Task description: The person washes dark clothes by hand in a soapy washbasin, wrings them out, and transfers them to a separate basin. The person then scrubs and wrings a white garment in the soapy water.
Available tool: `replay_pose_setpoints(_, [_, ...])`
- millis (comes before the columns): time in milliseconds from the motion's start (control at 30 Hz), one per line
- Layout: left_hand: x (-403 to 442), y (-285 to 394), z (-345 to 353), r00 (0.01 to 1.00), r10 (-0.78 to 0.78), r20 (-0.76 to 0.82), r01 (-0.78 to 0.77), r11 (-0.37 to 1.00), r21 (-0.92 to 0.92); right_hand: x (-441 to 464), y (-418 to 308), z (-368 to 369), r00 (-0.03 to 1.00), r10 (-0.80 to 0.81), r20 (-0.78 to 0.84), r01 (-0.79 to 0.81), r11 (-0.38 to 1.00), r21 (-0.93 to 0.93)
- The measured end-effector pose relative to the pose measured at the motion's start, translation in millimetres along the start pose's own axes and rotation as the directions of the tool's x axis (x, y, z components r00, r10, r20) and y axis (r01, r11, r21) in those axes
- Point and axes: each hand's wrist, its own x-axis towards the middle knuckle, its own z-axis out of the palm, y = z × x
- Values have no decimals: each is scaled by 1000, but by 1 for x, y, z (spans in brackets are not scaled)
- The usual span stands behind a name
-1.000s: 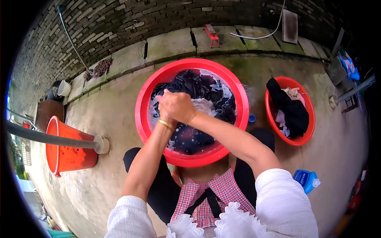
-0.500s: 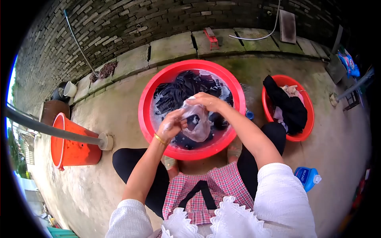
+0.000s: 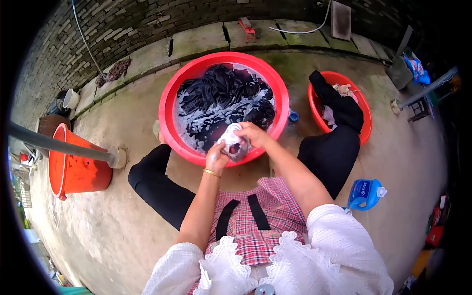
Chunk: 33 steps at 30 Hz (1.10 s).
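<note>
A large red basin point(image 3: 169, 105) holds soapy water and dark clothes point(image 3: 221, 91). Over its near rim, my left hand point(image 3: 217, 156) and my right hand point(image 3: 252, 134) grip a small wet white-and-grey cloth point(image 3: 234, 143), one hand at each side of it. The cloth is bunched, with an opening facing up toward me. A gold bracelet is on my left wrist. Both hands are closed on the cloth's edges, and some fingers are hidden behind it.
At the right, a smaller red basin point(image 3: 366, 120) holds clothes. A blue detergent bottle point(image 3: 363, 195) stands near my right knee, and a blue cap point(image 3: 293, 116) lies beside the large basin. An orange bucket point(image 3: 81, 164) and grey pole point(image 3: 59, 145) are at left. A red stool point(image 3: 247, 30) is beyond.
From a clasp over the basin, my hands have separated and moved toward me to its near rim, with the light cloth now bunched between them. The view has shifted, and my knees are wider apart.
</note>
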Motion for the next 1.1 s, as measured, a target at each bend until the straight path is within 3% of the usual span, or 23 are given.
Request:
replay_pose_setpoints(100, [16,3,-21,996,-47,71,62,973,-224,12,-4,49,974,-92,-208,-63,771,-634])
replay_pose_setpoints(133, [28,-1,-36,996,-53,76,70,969,-239,17,3,64,964,-139,-227,-90,632,-770])
replay_pose_setpoints(167, [44,-11,-60,989,14,150,22,972,-235,22,18,72,906,-412,-96,39,308,-950])
replay_pose_setpoints(267, [60,-37,-91,939,263,220,-258,965,-54,12,30,122,851,-485,200,176,-94,-980])
replay_pose_setpoints(300, [104,-58,-125,846,386,367,-297,914,-277,13,34,125,841,-448,304,194,-275,-942])
replay_pose_setpoints(333, [148,-79,-157,716,522,464,-284,824,-490,25,30,105,847,-443,295,191,-265,-945])
replay_pose_setpoints(367, [88,-41,-79,942,248,225,-177,940,-291,46,22,69,864,-485,136,51,-185,-981])
replay_pose_setpoints(400, [18,5,14,996,-72,-57,59,976,-210,62,18,45,857,-515,-26,-89,-99,-991])
replay_pose_setpoints(433, [25,2,10,989,-145,-41,123,931,-343,69,20,39,858,-512,-36,-91,-83,-992])
replay_pose_setpoints(533, [61,-6,11,961,-64,-269,-53,912,-407,84,38,26,861,-508,26,-5,-61,-998])
replay_pose_setpoints(567, [81,-34,-48,926,348,147,-280,894,-350,73,37,50,818,-552,161,154,-59,-986])
replay_pose_setpoints(600, [96,-43,-84,933,335,132,-274,898,-345,62,30,75,749,-597,286,312,-64,-948])
replay_pose_setpoints(667, [104,-30,-98,820,145,554,-94,988,-119,71,36,60,702,-641,309,419,21,-908])
replay_pose_setpoints(700, [101,-31,-78,991,65,118,-21,941,-339,78,39,40,814,-560,155,255,105,-961])
replay_pose_setpoints(733, [92,-18,-21,945,-123,-304,-67,836,-545,91,42,13,887,-463,-4,80,161,-984])
replay_pose_setpoints(767, [93,-23,-53,967,-212,142,245,923,-295,106,52,-21,878,-415,-237,-164,206,-965])
replay_pose_setpoints(800, [88,-16,-11,945,-265,-191,199,931,-306,105,52,-34,875,-357,-326,-221,304,-927])
replay_pose_setpoints(867, [102,-20,-32,960,-272,-63,246,933,-263,113,65,-40,850,-431,-302,-185,294,-938])
replay_pose_setpoints(933, [122,-34,-56,924,-127,-361,-7,937,-350,111,80,-24,876,-457,-158,-50,239,-970])
replay_pose_setpoints(967, [139,-58,-153,928,139,346,-52,967,-250,107,93,1,824,-566,-4,137,207,-969])
replay_pose_setpoints(1000, [141,-57,-160,931,133,340,-48,968,-247,92,67,31,826,-523,210,180,-109,-978])
replay_pose_setpoints(1067, [141,-54,-166,905,29,425,89,963,-254,137,165,-29,861,-508,-3,313,535,-785])
replay_pose_setpoints(1100, [130,-49,-116,928,23,-373,-68,992,-107,135,146,-37,874,-476,-99,142,445,-884])
